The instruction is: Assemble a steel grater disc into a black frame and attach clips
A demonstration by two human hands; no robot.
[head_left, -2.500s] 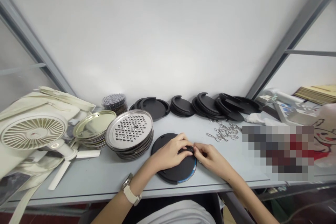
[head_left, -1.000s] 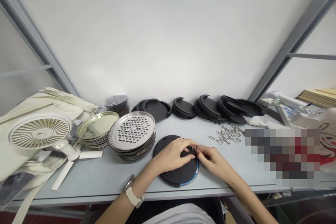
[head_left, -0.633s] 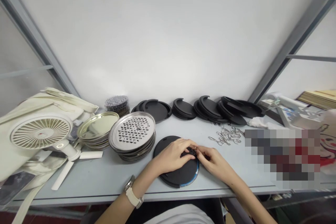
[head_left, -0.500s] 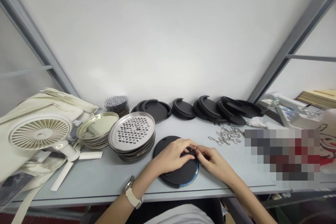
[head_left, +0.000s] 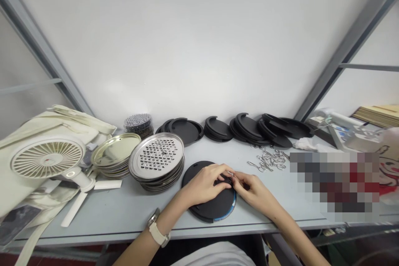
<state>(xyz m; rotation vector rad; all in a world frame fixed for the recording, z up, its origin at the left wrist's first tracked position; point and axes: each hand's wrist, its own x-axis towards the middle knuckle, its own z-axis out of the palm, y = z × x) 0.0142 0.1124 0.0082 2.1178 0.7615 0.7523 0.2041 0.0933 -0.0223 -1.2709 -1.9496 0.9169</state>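
A black round disc (head_left: pixel 215 205) lies flat on the table near its front edge, with a blue strip showing along its lower right rim. My left hand (head_left: pixel 207 187) rests over the disc, its fingers curled and bunched toward the right rim. There my right hand (head_left: pixel 254 191) meets it, thumb and fingers pinched together at the disc's edge. Something small and dark, with a glint, sits between the fingertips; they hide most of it. Just left of the disc stands a stack of metal plates, the top grater plate (head_left: pixel 157 156) punched with holes.
Behind the hands are black round trays with raised rims (head_left: pixel 218 129). Loose metal clips (head_left: pixel 271 160) lie to the right. On the left are gold-coloured lids (head_left: pixel 116 149), a white fan (head_left: pixel 48 158) and a cream bag (head_left: pixel 40 120). A blurred-out patch covers the right side.
Both hands stay at the disc's right rim with only slight finger movement. Nothing else has visibly moved.
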